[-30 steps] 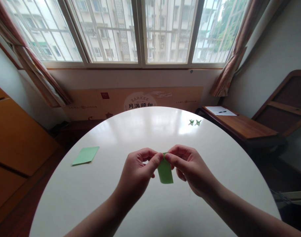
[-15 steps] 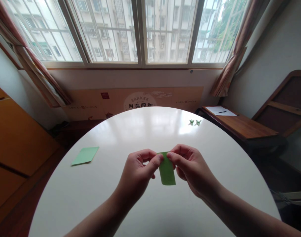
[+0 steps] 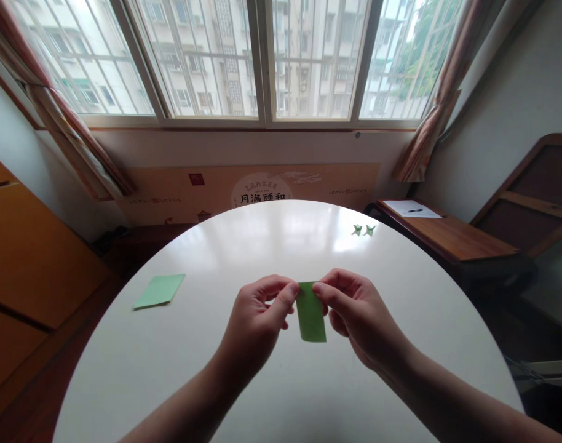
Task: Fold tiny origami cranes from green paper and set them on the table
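A narrow green rectangle of paper (image 3: 312,317), seemingly folded, hangs upright between my hands over the white table. My left hand (image 3: 262,311) pinches its upper left corner between thumb and forefinger. At the upper right corner, my right hand (image 3: 350,301) pinches it the same way. The lower end of the paper dangles loose and curls slightly at its left corner. Behind the paper and thumbs, some of the fingers are partly hidden.
On the round white table (image 3: 207,381) lies a stack of light green paper (image 3: 160,291) at the left. Two small folded green paper figures (image 3: 364,229) stand at the far right. Beyond, a wooden side table (image 3: 465,237) carries a white sheet (image 3: 412,209) with a pen.
My left thumb has slid leftward off the paper's middle to its upper left corner, showing more of the top edge. The paper has risen slightly. My right hand is nearly still.
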`<state>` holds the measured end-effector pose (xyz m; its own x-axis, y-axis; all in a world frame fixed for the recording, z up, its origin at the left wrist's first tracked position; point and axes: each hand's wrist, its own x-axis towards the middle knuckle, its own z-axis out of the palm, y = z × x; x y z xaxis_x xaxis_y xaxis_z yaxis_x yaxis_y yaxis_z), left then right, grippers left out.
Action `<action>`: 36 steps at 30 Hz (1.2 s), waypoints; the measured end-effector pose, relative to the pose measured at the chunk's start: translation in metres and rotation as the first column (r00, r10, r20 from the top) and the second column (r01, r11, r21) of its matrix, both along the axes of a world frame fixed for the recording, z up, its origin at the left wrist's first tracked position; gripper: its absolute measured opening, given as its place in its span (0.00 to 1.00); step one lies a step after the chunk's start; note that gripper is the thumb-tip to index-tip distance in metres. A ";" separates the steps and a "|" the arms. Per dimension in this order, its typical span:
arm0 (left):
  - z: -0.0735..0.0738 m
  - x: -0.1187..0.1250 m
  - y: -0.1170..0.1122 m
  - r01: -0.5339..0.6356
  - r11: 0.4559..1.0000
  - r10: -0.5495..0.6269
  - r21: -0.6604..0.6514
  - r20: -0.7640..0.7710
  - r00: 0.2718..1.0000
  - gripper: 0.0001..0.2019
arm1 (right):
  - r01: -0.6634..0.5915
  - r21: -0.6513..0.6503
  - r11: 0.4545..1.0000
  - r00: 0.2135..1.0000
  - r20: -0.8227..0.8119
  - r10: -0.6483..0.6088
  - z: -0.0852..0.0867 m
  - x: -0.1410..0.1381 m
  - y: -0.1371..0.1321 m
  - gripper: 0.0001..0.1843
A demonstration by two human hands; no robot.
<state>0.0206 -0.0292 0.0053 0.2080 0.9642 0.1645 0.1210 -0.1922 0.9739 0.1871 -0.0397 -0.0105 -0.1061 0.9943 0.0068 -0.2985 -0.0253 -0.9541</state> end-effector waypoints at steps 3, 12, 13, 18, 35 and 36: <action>-0.001 -0.001 0.001 -0.018 1.000 0.018 -0.018 0.001 1.000 0.13 | 0.024 -0.017 1.000 1.000 -0.018 -0.024 0.000 0.000 0.001 0.15; 0.001 -0.002 0.002 -0.036 0.999 0.036 -0.015 0.004 0.999 0.11 | 0.021 0.007 1.000 1.000 -0.002 -0.021 -0.001 -0.001 0.002 0.16; 0.001 -0.003 0.002 -0.029 0.999 0.029 -0.018 0.004 1.000 0.11 | 0.024 0.007 1.000 1.000 -0.001 -0.024 -0.001 -0.001 0.002 0.16; -0.001 -0.003 0.003 0.028 0.998 -0.028 -0.047 0.002 1.000 0.11 | 0.033 0.003 0.999 0.999 -0.013 -0.033 -0.002 0.001 0.003 0.15; 0.000 -0.002 0.004 0.049 0.997 -0.052 -0.055 -0.060 0.997 0.13 | 0.059 0.026 0.998 0.998 -0.008 -0.059 -0.004 0.001 0.005 0.16; 0.000 -0.002 0.004 0.056 0.997 -0.059 -0.060 -0.061 0.996 0.13 | 0.065 0.024 0.998 0.998 -0.010 -0.065 -0.004 0.001 0.006 0.16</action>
<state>0.0186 -0.0248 0.0054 0.2714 0.9580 0.0930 0.1728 -0.1435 0.9744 0.1877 -0.0339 -0.0141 -0.0407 0.9987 0.0320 -0.3078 0.0179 -0.9513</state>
